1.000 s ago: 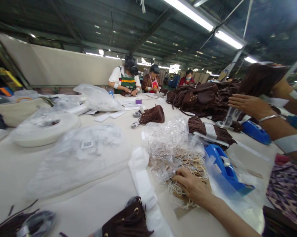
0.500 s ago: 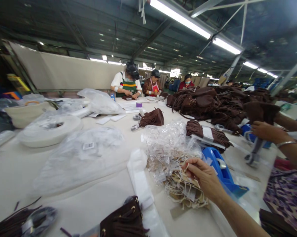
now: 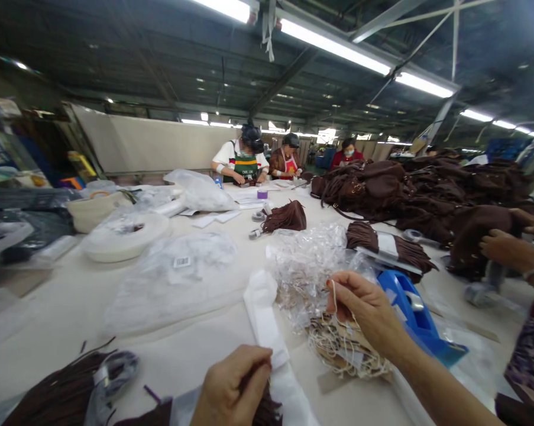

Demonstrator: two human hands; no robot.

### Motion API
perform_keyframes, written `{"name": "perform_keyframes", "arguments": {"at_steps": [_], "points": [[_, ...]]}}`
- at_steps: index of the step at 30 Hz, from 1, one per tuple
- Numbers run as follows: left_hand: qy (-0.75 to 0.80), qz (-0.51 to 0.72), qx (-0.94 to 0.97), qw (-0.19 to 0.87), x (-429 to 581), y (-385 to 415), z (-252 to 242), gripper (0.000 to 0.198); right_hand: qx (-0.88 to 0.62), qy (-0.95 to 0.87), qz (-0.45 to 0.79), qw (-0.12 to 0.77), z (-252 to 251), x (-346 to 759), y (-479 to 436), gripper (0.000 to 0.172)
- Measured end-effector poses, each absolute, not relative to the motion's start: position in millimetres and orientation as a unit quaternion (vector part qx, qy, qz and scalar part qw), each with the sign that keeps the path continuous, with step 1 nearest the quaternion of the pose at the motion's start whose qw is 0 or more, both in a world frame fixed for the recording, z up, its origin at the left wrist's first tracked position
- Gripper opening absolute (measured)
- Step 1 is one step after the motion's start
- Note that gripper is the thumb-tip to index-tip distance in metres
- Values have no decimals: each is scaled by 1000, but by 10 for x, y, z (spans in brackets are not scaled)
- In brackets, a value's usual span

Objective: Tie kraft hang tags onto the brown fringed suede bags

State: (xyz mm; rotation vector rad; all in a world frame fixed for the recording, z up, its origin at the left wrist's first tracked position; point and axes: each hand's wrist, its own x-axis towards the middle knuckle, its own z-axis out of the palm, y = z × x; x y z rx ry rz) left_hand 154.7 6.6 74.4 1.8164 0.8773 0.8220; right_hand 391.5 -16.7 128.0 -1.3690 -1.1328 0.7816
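Note:
My right hand (image 3: 364,307) is raised over a heap of stringed paper tags (image 3: 344,349), its fingers pinched on a thin white tag string (image 3: 334,291). My left hand (image 3: 233,387) sits at the bottom edge, fingers curled round a dark brown fringed bag (image 3: 267,413) wrapped partly in a white strip (image 3: 267,328). A crumpled clear plastic bag (image 3: 308,260) lies just behind the tags. A blue tape dispenser (image 3: 415,313) stands to the right of my right hand.
A co-worker's hand (image 3: 504,248) at the right holds a brown bag (image 3: 475,231). A big pile of brown bags (image 3: 408,186) fills the back right. Clear bags (image 3: 178,272), a white tape roll (image 3: 125,234) and brown fringe (image 3: 71,390) lie to the left. Three people work at the far end.
My right hand lifted off the tag heap with a string pinched in it. My left hand came into view on the brown bag. The co-worker's bag came down to the table.

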Motion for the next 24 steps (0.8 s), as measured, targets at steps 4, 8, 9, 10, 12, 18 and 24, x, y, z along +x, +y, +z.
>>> {"name": "perform_keyframes", "arguments": {"at_steps": [4, 8, 9, 10, 12, 18, 24], "points": [[363, 326, 723, 489, 1913, 78, 856, 21, -568, -497, 347, 557, 1278, 3686, -109, 32], [370, 340, 720, 479, 2091, 48, 851, 18, -547, -515, 372, 545, 1265, 3446, -92, 31], [378, 344, 715, 478, 2089, 39, 842, 13, -545, -521, 378, 538, 1264, 3391, -89, 32], [386, 346, 709, 478, 2069, 30, 834, 10, -543, -526, 382, 531, 1261, 3342, -84, 32], [396, 344, 698, 487, 1984, 13, 832, 15, -541, -536, 385, 521, 1241, 3267, -62, 33], [427, 276, 542, 669, 1577, 32, 1023, 29, -545, -557, 384, 496, 985, 3148, 9, 32], [387, 315, 379, 779, 1222, 163, 1261, 35, -360, -536, 607, 464, 661, 2775, -131, 65]]}}
